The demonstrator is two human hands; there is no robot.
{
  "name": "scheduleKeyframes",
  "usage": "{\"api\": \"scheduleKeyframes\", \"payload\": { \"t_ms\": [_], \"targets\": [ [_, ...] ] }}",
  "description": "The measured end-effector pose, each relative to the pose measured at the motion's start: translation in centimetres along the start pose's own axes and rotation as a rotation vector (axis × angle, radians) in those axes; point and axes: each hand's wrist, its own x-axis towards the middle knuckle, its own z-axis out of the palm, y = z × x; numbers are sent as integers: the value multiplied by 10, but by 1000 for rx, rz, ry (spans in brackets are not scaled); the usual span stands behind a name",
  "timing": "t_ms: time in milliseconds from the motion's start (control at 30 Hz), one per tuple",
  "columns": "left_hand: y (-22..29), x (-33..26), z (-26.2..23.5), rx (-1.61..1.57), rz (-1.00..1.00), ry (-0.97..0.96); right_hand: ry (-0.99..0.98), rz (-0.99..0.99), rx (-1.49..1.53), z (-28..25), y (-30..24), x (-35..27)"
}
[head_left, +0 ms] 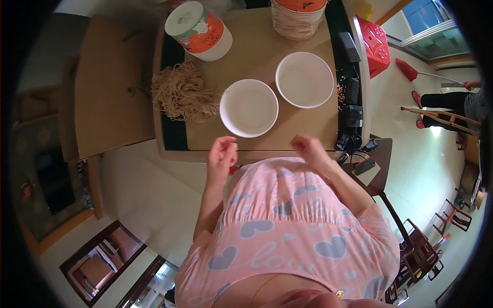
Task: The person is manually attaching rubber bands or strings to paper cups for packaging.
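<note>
Two white tubs in front of you, mouths up, on the tan sheet covering most of the table. The near tub sits close to the table's near edge; the far tub is just beside it, farther out and to the right. No contents made out in either; both interiors look pale.

Your left hand: at the near edge, just below the near tub's left side. Fingers loosely curled; whether the tips meet or pinch something thin, cannot tell.

Your right hand: over the same edge, below and right of the near tub. Fingers bent inward, tips bunched; whether they are pressed together on anything, cannot tell. Both hands appear apart from the tubs.

Left of the near tub: a tangled heap of tan strands, loose ends reaching toward its rim; contact uncertain. Beyond the heap, a tilted stack of tubs, orange and green printed side upward. Far right, an orange-topped tub with pale strands about its side, cut by the upper border.

Table's right margin: black power adapters and cables. Left of the table, a large cardboard box.
</note>
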Motion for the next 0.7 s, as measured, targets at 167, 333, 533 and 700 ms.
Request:
{"api": "scheduleKeyframes", "payload": {
  "t_ms": [167, 333, 533, 700],
  "targets": [
    [22, -4, 33, -112, -22, -348, -363, -45, 481, 41, -115, 15],
    [53, 9, 4, -134, 149, -384, -344, 152, 405, 33, -112, 26],
    [21, 11, -22, -53, 9, -400, 142, 32, 692, 16, -113, 32],
    [3, 15, -22, -8, -46, -459, 232, -29, 1167, 19, -136, 43]
  ]
}}
